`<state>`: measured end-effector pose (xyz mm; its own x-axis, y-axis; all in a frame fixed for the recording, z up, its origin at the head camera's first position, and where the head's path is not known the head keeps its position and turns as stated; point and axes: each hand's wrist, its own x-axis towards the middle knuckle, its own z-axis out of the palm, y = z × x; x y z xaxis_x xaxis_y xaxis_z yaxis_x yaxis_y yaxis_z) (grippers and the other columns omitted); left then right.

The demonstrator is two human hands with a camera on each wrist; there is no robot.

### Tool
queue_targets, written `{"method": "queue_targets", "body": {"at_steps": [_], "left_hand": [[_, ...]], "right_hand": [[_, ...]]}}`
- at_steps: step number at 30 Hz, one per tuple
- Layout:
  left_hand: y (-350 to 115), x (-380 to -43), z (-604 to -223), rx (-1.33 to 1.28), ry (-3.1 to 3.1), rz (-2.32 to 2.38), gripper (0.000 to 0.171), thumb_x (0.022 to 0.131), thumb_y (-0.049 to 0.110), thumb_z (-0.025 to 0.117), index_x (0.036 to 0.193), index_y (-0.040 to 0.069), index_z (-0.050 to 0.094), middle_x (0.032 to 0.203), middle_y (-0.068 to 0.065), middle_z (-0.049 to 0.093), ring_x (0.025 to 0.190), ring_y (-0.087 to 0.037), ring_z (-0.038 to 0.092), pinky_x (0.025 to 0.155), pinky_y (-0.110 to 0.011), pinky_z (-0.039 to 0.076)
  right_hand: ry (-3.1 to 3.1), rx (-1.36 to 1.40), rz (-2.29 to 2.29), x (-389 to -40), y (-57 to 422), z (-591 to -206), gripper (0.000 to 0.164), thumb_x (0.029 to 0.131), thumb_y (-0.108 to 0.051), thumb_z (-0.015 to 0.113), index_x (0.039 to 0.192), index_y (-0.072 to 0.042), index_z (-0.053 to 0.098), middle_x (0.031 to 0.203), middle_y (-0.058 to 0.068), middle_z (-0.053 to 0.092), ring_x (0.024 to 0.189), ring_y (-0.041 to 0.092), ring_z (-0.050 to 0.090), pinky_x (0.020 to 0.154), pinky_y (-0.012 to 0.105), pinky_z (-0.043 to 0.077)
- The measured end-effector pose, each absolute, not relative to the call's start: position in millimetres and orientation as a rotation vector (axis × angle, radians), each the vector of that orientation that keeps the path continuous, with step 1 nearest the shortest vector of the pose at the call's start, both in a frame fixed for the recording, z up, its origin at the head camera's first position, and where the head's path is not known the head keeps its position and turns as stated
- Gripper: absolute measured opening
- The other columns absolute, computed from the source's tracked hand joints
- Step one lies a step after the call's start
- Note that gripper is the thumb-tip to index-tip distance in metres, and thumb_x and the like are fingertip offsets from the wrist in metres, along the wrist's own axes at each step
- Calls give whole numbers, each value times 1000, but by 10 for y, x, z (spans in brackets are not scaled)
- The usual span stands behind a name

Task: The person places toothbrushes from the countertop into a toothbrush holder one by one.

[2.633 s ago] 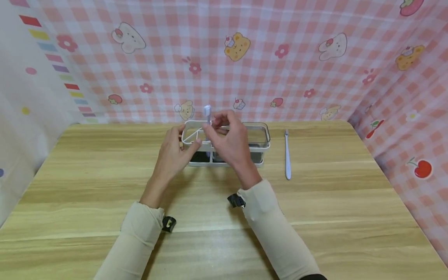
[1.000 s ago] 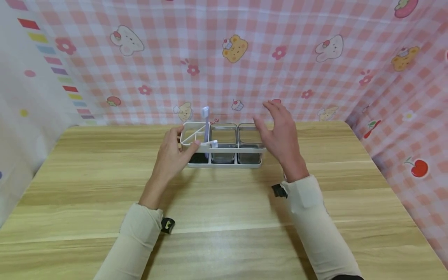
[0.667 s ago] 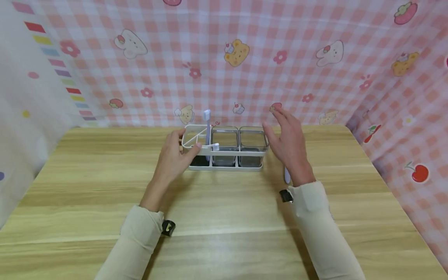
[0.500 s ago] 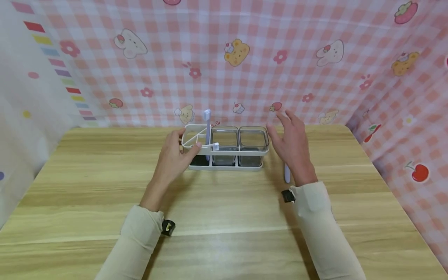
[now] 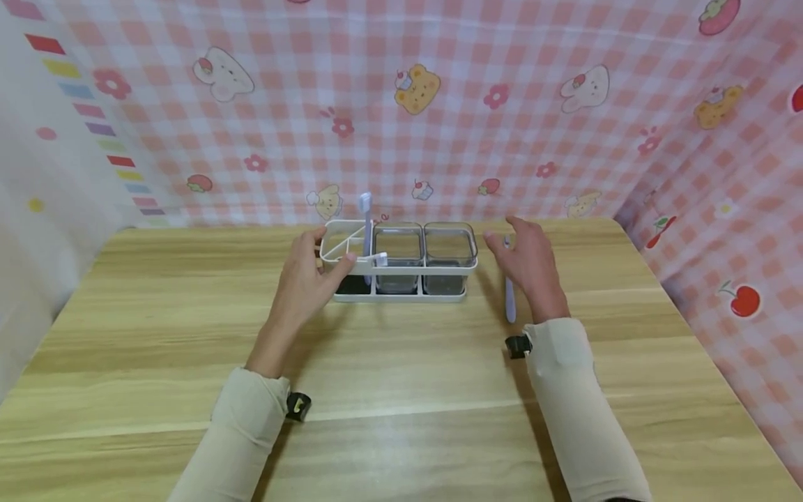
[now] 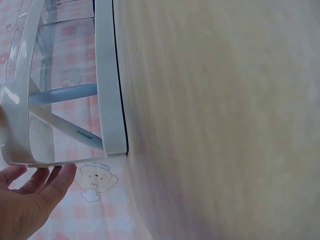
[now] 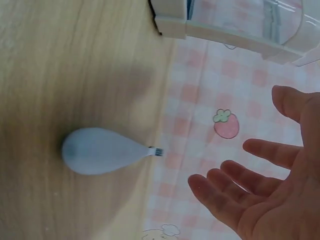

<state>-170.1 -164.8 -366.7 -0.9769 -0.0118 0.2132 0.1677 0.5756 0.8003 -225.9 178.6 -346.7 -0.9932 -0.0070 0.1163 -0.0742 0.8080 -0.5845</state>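
A white holder [image 5: 408, 270] with two clear cups stands near the back of the table. Its left, divided compartment bears two toothbrushes: one stands upright [image 5: 366, 203], the other [image 5: 381, 259] leans with its head at the front rim. Their handles cross in the left wrist view, a bluish handle [image 6: 65, 94] and a white one [image 6: 80, 134]. My left hand [image 5: 304, 275] grips the holder's left end, thumb in front. A third toothbrush [image 5: 510, 303] lies on the table right of the holder. Above it hovers my right hand [image 5: 530, 265], fingers spread, holding nothing; the hand partly covers the brush.
The two clear cups, a left one [image 5: 398, 240] and a right one [image 5: 449, 240], sit in the holder. A pink checked cloth [image 5: 477, 139] hangs behind the wooden table [image 5: 389, 390] and along its right side.
My right hand has left the holder's left compartment and moved right, coming lower over the lying toothbrush. A second brush head now shows at the front rim. My left hand stays on the holder.
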Motion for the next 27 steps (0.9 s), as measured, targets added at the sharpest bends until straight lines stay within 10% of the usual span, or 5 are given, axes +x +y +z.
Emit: {"method": "queue_targets", "body": {"at_steps": [27], "left_hand": [[-1671,-1696,-3662,-163,-2582,-1380,74,95,41,66,147,-4,38,126,-19,50,111,-31,52,89,-46,54]], "right_hand": [[-3218,-182,1025,-2436,1954,-3660,83,99,-59,52,151,4,36,148,30,41,120,42,50,100,57,45]]}}
